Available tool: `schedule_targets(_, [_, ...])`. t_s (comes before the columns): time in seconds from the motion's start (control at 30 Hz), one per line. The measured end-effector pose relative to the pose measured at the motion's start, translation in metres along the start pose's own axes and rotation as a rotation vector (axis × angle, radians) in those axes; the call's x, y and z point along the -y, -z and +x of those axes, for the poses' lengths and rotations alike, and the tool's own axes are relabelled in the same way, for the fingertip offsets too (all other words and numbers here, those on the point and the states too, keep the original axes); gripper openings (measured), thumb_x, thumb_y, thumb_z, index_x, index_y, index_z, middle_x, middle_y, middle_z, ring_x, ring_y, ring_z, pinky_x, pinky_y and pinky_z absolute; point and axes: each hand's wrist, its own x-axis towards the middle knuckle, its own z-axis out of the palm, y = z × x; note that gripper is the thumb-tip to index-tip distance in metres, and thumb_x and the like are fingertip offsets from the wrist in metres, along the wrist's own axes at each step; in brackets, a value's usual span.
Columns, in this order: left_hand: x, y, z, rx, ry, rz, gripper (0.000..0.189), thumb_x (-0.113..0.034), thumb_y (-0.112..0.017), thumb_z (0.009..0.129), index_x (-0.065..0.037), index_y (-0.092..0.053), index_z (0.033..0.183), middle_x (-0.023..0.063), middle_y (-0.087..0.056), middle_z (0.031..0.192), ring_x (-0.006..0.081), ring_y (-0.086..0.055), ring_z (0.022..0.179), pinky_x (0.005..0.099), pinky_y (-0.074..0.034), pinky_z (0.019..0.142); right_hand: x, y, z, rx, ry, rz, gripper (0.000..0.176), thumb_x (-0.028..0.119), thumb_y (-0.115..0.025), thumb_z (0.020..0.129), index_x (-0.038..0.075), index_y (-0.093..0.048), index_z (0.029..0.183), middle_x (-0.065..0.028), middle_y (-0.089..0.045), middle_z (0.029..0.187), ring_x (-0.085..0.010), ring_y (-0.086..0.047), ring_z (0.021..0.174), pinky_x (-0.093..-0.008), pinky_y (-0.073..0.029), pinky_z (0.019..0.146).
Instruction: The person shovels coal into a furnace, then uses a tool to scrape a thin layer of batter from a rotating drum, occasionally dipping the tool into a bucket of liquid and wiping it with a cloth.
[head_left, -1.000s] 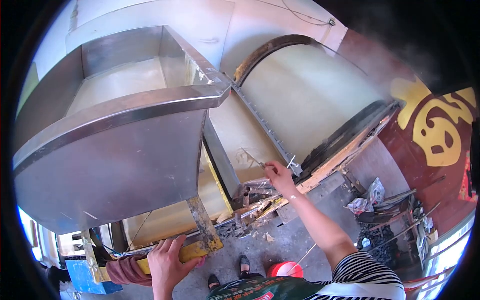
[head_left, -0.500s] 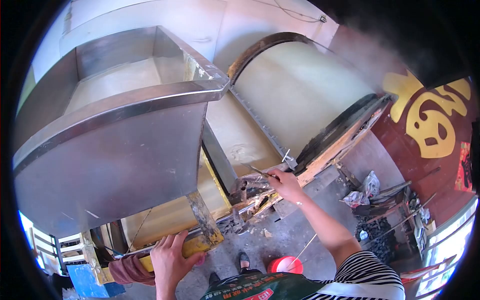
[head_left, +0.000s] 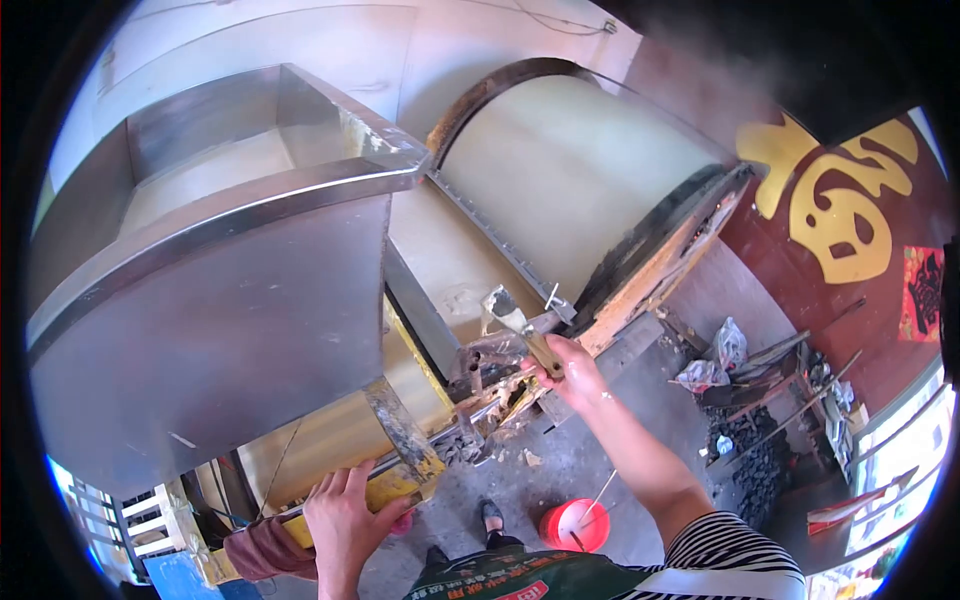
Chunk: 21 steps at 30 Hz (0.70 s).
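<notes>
My right hand is closed around the wooden handle of a scraper. Its flat blade, smeared with pale residue, points up and left, over the near end of the trough of pale liquid. Just beyond it, a large pale drum has a dark, worn rim. My left hand lies on a yellow bar of the frame, fingers extended and thumb apart. Beside that hand, a brown cloth drapes over the bar.
A big metal tank fills the left side. On the floor stands a red bucket with sticks in it. Coal and plastic bags lie at the right. Steam drifts near a dark hood above.
My right hand has turned the scraper so its blade now faces up and shows broadly. The view has shifted slightly. My left hand stays on the bar.
</notes>
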Motion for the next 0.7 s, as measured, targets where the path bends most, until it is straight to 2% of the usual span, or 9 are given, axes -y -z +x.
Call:
schedule_targets(0.07, [-0.001,-0.001,0.0,0.013,0.004,0.006,0.054,-0.031,-0.078,0.057,-0.004,-0.06,0.1,0.0122,-0.062,0.094,0.031,-0.06,0.085,0.0389,-0.047,0.075,-0.004,0.001,0.003,-0.024,0.007,0.052,0.027,0.026,-0.036,0.097,0.004,-0.052,0.101,-0.0123,-0.064,0.078,-0.011,-0.049,0.05,-0.0228,-0.035,0.043])
schedule_targets(0.17, [-0.002,-0.003,0.0,0.032,-0.006,0.028,0.052,-0.029,-0.077,0.058,-0.005,-0.06,0.101,0.0123,-0.062,0.094,0.0314,-0.061,0.084,0.0391,-0.047,0.074,-0.01,0.0,0.012,-0.015,0.187,-0.118,0.029,0.028,-0.04,0.096,0.003,-0.052,0.104,-0.0113,-0.063,0.077,-0.0105,-0.049,0.051,-0.023,-0.036,0.044])
schedule_targets(0.3, [-0.002,-0.008,-0.001,0.03,0.017,0.049,0.051,-0.028,-0.076,0.059,-0.005,-0.059,0.102,0.0128,-0.063,0.092,0.0318,-0.061,0.084,0.0393,-0.047,0.074,-0.031,0.008,0.026,-0.165,0.267,-0.498,0.028,0.026,-0.043,0.095,0.001,-0.055,0.102,-0.0108,-0.062,0.07,-0.0142,-0.055,0.051,-0.0267,-0.042,0.047])
schedule_targets(0.37, [-0.002,-0.009,-0.002,0.035,0.028,0.049,0.051,-0.028,-0.076,0.059,-0.005,-0.059,0.102,0.0131,-0.063,0.091,0.032,-0.061,0.083,0.0394,-0.047,0.074,-0.038,0.015,0.023,-0.249,0.418,-0.939,0.027,0.024,-0.046,0.092,0.001,-0.056,0.101,-0.012,-0.061,0.065,-0.0186,-0.06,0.056,-0.032,-0.047,0.054])
schedule_targets(0.47, [-0.002,-0.011,-0.003,0.036,0.019,0.055,0.051,-0.028,-0.076,0.06,-0.006,-0.059,0.103,0.0136,-0.063,0.09,0.0324,-0.061,0.082,0.0398,-0.047,0.073,-0.029,0.025,-0.002,-0.29,0.404,-1.008,0.025,0.023,-0.048,0.09,0.002,-0.056,0.101,-0.0133,-0.06,0.063,-0.022,-0.063,0.06,-0.0353,-0.048,0.06])
schedule_targets(0.53, [-0.001,-0.013,-0.004,0.027,0.038,0.061,0.05,-0.027,-0.075,0.06,-0.007,-0.059,0.103,0.0138,-0.063,0.09,0.0327,-0.06,0.082,0.0405,-0.047,0.071,-0.022,0.032,-0.02,-0.289,0.374,-0.975,0.025,0.024,-0.046,0.092,0.002,-0.056,0.099,-0.0107,-0.06,0.062,-0.0177,-0.06,0.054,-0.0312,-0.046,0.053])
schedule_targets(0.6, [-0.002,-0.014,-0.005,0.026,0.03,0.064,0.05,-0.027,-0.075,0.061,-0.007,-0.059,0.103,0.0135,-0.063,0.09,0.0327,-0.06,0.082,0.0408,-0.046,0.07,-0.021,0.049,-0.03,-0.201,0.114,-0.624,0.025,0.026,-0.044,0.094,0.003,-0.056,0.096,-0.0073,-0.058,0.063,-0.0123,-0.052,0.048,-0.0262,-0.04,0.044])
schedule_targets(0.63, [-0.002,-0.015,-0.005,0.022,0.032,0.068,0.049,-0.027,-0.075,0.061,-0.007,-0.059,0.103,0.0131,-0.063,0.089,0.0327,-0.06,0.081,0.0412,-0.046,0.069,-0.022,0.056,-0.037,-0.125,0.081,-0.325,0.026,0.028,-0.043,0.095,0.005,-0.054,0.096,-0.0058,-0.057,0.066,-0.0083,-0.044,0.045,-0.022,-0.031,0.039])
schedule_targets(0.7, [-0.007,-0.015,-0.003,0.029,0.03,0.082,0.049,-0.027,-0.075,0.061,-0.008,-0.059,0.103,0.0126,-0.063,0.088,0.0327,-0.06,0.08,0.0411,-0.046,0.07,-0.021,0.072,-0.051,-0.117,0.086,-0.163,0.026,0.028,-0.043,0.095,0.005,-0.053,0.096,-0.0069,-0.057,0.068,-0.009,-0.043,0.045,-0.0223,-0.03,0.039])
